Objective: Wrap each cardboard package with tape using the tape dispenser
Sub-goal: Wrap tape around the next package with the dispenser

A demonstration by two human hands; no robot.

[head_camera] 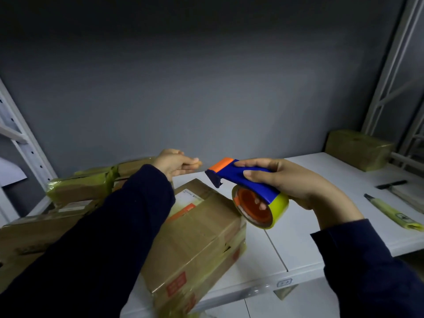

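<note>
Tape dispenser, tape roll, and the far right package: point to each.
tape dispenser (230, 174): head view, blue handle.
tape roll (278, 210): head view, yellow outer band.
far right package (358, 154): head view, front face.

left hand (176, 164) reached forward, fingers together pointing right, grip unclear. right hand (286, 180) curled round blue-orange plastic tape dispenser (229, 175) handle, wrist bent.
</note>
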